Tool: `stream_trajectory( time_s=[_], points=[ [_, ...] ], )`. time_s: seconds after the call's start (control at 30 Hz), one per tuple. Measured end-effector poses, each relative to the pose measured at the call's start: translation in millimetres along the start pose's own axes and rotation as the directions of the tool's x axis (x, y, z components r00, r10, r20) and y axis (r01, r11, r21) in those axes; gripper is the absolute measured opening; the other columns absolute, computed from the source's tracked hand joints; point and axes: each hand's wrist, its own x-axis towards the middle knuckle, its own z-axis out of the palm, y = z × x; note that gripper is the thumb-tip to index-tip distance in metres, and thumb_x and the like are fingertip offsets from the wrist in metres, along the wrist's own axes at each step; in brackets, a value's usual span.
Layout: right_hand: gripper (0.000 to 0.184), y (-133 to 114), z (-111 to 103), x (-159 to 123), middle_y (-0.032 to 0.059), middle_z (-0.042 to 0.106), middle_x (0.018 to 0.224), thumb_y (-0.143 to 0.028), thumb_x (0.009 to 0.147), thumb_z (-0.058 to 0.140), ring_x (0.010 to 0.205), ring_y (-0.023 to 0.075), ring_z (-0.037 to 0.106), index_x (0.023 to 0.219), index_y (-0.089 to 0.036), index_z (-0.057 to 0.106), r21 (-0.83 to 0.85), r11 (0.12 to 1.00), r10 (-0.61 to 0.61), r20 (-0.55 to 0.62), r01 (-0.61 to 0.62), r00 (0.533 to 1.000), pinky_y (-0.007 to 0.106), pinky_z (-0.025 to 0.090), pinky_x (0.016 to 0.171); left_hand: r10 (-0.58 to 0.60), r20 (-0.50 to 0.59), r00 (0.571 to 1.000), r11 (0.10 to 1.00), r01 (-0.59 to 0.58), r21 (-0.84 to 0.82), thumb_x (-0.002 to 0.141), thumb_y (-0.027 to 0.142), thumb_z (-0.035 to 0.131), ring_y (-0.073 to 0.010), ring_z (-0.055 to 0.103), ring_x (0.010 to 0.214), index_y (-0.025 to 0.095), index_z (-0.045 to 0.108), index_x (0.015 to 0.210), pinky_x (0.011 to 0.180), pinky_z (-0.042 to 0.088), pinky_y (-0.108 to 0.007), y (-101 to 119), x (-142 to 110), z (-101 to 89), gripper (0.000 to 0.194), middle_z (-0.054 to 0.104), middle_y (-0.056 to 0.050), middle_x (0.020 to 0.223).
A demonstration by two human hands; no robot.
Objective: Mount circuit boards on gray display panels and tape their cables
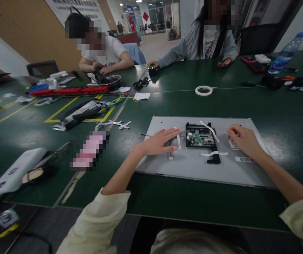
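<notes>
A flat grey metal panel [178, 169] lies on the green table in front of me. On it sits a black plastic bracket [215, 155] with a green circuit board [200, 139] in it. Strips of white tape [209, 130] cross the bracket. My left hand [162, 141] lies flat, fingers stretched, over the panel's left part, beside a tape strip [178, 141] and a thin cable. To the right of the board, my right hand [243, 140] has its fingers curled together over a printed label [233, 144]; whatever they hold is hidden. A barcode label [244, 159] lies below that hand.
A tape roll [203, 90] lies beyond the panel. Left are a pink-screened phone [90, 150], a white power bank [16, 171] and tape pieces [119, 124]. Two people sit across the table; one person's hand [153, 64] holds a small dark object. A water bottle [286, 54] stands far right.
</notes>
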Motion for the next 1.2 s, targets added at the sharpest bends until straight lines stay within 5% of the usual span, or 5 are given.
stream_trajectory(
  time_s=[0.23,0.47,0.6,0.73,1.2],
  points=[
    [0.050,3,-2,-5,-0.0028,0.024,0.051,-0.047,0.088,0.045,0.050,0.0094,0.027,0.054,-0.018,0.022,-0.131,0.991,-0.008,-0.204,-0.019,0.979,0.028,0.023,0.056,-0.166,-0.257,0.952,0.970,0.204,0.132,0.095,0.045,0.034,-0.0225,0.040,0.132,0.022,0.023,0.147,0.109,0.031,-0.038,-5,1,-6.8,0.057,0.039,-0.007,0.147],
    [0.050,6,-3,-4,-0.0016,0.031,0.052,-0.051,0.091,0.039,0.050,0.0104,0.034,0.054,-0.019,0.030,-0.112,0.992,0.039,-0.233,-0.067,0.972,0.028,0.027,0.054,-0.236,-0.481,0.845,0.851,0.418,0.316,0.095,0.038,0.037,-0.0237,0.051,0.120,0.020,0.044,0.134,0.110,0.025,-0.046,-16,3,-1.6,0.043,0.057,-0.008,0.128],
    [0.038,5,0,-2,0.0086,0.061,0.097,-0.049,0.092,0.035,0.092,0.0211,0.056,0.091,-0.019,0.059,-0.190,0.964,-0.194,-0.016,0.188,0.981,0.034,0.044,0.081,-0.235,-0.523,0.819,0.843,0.440,0.309,0.095,0.034,0.037,-0.0225,0.054,0.115,0.020,0.052,0.125,0.108,0.028,-0.046,-15,2,-2.4,0.036,0.061,-0.007,0.122],
    [0.057,5,6,-7,0.0065,0.031,0.148,-0.051,0.093,0.029,0.136,0.0290,0.027,0.143,-0.025,0.035,-0.337,0.874,-0.264,0.277,0.351,0.924,0.050,0.029,0.106,-0.217,-0.526,0.822,0.852,0.422,0.308,0.094,0.033,0.038,-0.0229,0.055,0.114,0.019,0.055,0.122,0.108,0.029,-0.045,-15,2,-1.9,0.035,0.063,-0.007,0.119],
    [0.060,21,7,-17,0.0024,0.017,0.153,-0.052,0.095,0.020,0.139,0.0279,0.022,0.150,-0.029,0.018,-0.495,0.823,-0.143,0.297,0.280,0.944,0.054,0.026,0.107,-0.301,-0.571,0.763,0.833,0.502,0.232,0.093,0.030,0.040,-0.0225,0.057,0.109,0.019,0.056,0.118,0.106,0.031,-0.045,-20,0,2.9,0.032,0.064,-0.008,0.116]
  ],
)
